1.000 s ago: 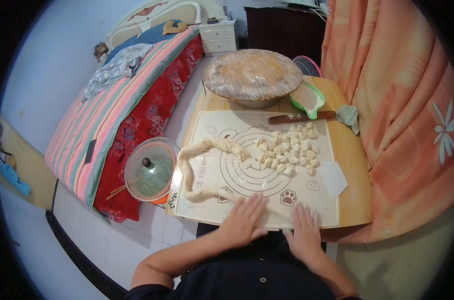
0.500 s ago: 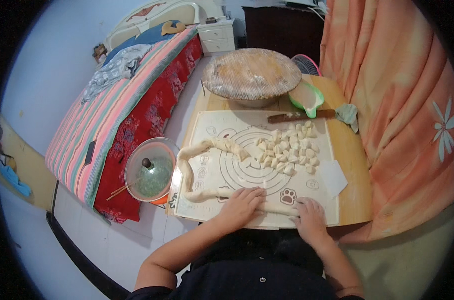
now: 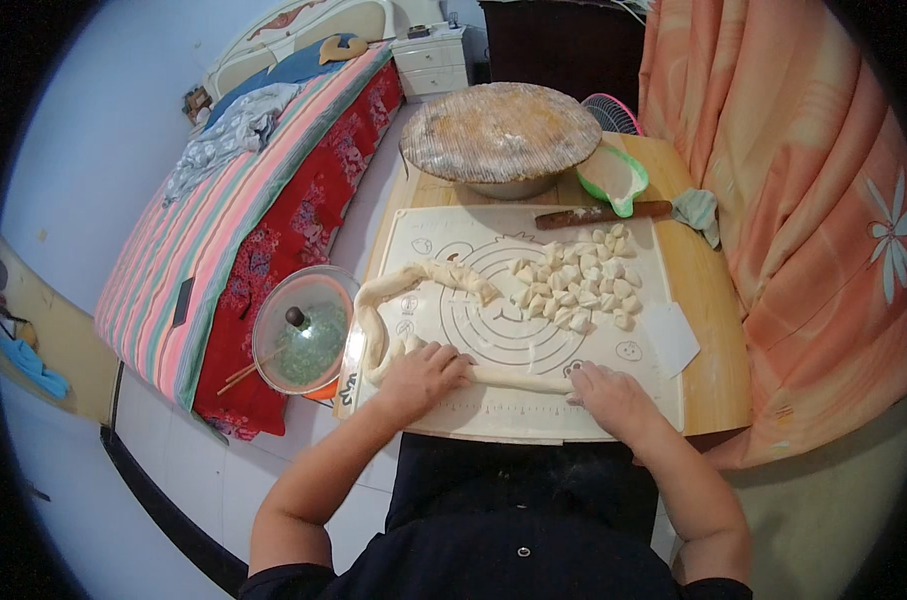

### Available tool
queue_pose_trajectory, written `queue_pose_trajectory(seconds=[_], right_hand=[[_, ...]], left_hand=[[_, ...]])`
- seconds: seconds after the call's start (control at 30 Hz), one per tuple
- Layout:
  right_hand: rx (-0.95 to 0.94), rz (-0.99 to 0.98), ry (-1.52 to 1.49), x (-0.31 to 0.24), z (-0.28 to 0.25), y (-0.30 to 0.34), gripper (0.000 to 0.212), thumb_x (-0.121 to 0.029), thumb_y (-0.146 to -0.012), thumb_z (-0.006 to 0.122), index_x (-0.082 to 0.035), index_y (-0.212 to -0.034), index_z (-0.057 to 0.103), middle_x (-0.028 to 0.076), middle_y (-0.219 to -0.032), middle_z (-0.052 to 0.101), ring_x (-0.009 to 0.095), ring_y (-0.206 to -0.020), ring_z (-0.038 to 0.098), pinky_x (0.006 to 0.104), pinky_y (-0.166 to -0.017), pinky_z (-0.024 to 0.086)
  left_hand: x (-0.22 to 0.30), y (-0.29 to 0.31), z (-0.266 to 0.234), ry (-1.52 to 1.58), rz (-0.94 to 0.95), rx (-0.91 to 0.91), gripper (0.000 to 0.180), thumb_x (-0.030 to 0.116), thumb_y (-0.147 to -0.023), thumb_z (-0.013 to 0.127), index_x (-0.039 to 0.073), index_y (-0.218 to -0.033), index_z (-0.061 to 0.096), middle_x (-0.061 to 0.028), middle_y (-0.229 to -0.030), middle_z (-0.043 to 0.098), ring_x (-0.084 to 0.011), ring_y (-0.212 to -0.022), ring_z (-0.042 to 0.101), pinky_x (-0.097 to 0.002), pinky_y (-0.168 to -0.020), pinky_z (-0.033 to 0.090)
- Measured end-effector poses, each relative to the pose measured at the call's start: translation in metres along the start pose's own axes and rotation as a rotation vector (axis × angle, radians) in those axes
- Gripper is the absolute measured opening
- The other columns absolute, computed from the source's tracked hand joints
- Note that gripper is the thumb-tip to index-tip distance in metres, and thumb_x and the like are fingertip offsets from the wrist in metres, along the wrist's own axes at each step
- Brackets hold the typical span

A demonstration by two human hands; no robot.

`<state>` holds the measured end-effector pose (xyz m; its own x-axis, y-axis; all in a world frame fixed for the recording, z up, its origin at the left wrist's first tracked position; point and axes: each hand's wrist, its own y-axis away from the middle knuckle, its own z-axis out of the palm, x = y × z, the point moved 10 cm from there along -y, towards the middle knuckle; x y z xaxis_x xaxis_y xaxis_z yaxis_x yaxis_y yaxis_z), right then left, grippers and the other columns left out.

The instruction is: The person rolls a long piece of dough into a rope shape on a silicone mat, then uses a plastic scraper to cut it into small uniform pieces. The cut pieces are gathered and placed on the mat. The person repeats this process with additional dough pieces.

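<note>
A long rope of dough lies on a pale printed mat. It bends round the mat's left side and ends near the centre in a thicker, twisted piece. My left hand rests on the rope's near stretch, its fingers laid out over the dough and hiding part of it. At the rope's right end sits my right hand, palm down, fingertips touching the dough. Between the hands the rope runs thin and nearly straight. Several small cut dough pieces are heaped beyond my right hand.
Behind the mat are a brown rolling pin, a green-rimmed scoop, a cloth and a round woven lid over a basin. A white scraper lies right. Left stands a glass-lidded bowl with chopsticks; an orange curtain hangs right.
My left hand has slid left along the rope, and my right hand has shifted slightly. The bare stretch of dough between them is longer. The whole view has tilted a little.
</note>
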<state>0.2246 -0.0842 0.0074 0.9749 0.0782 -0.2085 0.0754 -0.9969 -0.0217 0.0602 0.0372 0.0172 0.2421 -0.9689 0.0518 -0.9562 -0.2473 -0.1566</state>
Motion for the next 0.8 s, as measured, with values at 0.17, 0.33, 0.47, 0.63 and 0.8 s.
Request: queue_pose_trajectory(seconds=[0.17, 0.33, 0.47, 0.63, 0.8], right_hand=[[0.151, 0.026, -0.076, 0.020, -0.042, -0.006, 0.032, -0.024, -0.090, 0.061, -0.002, -0.112, 0.058, 0.017, -0.112, 0.059, 0.033, -0.104, 0.060, 0.0445, -0.092, 0.048], [0.505, 0.234, -0.200, 0.121, -0.119, -0.061, 0.024, -0.014, -0.091, 0.057, -0.003, -0.111, 0.063, 0.020, -0.108, 0.063, 0.039, -0.100, 0.060, 0.0452, -0.087, 0.049], [0.556, 0.332, -0.153, 0.196, -0.146, -0.132, 0.022, -0.013, -0.090, 0.058, -0.004, -0.107, 0.068, 0.022, -0.099, 0.066, 0.040, -0.093, 0.063, 0.0452, -0.082, 0.050], [0.461, 0.431, -0.296, 0.221, -0.134, -0.171, 0.023, -0.017, -0.092, 0.057, -0.005, -0.108, 0.070, 0.021, -0.102, 0.068, 0.038, -0.094, 0.064, 0.0442, -0.082, 0.050], [0.416, 0.382, -0.189, 0.187, -0.133, -0.139, 0.023, -0.017, -0.092, 0.056, -0.004, -0.106, 0.069, 0.020, -0.101, 0.068, 0.038, -0.094, 0.064, 0.0438, -0.082, 0.050]], left_hand=[[0.033, -0.008, -0.018, 0.045, -0.113, 0.170, 0.053, 0.029, -0.083, 0.069, 0.009, -0.130, 0.054, -0.0096, -0.130, 0.053, -0.0274, -0.122, 0.049, -0.0468, -0.106, 0.035], [0.031, 0.008, -0.024, 0.167, -0.242, 0.253, 0.054, 0.023, -0.080, 0.072, 0.009, -0.129, 0.054, -0.0104, -0.132, 0.052, -0.0283, -0.125, 0.047, -0.0497, -0.108, 0.031], [0.017, 0.017, -0.015, 0.233, -0.289, 0.352, 0.050, 0.018, -0.078, 0.073, 0.009, -0.124, 0.056, -0.0099, -0.127, 0.053, -0.0279, -0.122, 0.048, -0.0492, -0.105, 0.032], [0.021, 0.016, -0.015, 0.265, -0.260, 0.338, 0.048, 0.016, -0.078, 0.072, 0.010, -0.123, 0.058, -0.0068, -0.124, 0.057, -0.0254, -0.118, 0.052, -0.0476, -0.106, 0.032], [0.026, 0.012, -0.008, 0.245, -0.218, 0.266, 0.046, 0.017, -0.080, 0.069, 0.011, -0.125, 0.058, -0.0049, -0.126, 0.058, -0.0222, -0.118, 0.054, -0.0468, -0.107, 0.032]])
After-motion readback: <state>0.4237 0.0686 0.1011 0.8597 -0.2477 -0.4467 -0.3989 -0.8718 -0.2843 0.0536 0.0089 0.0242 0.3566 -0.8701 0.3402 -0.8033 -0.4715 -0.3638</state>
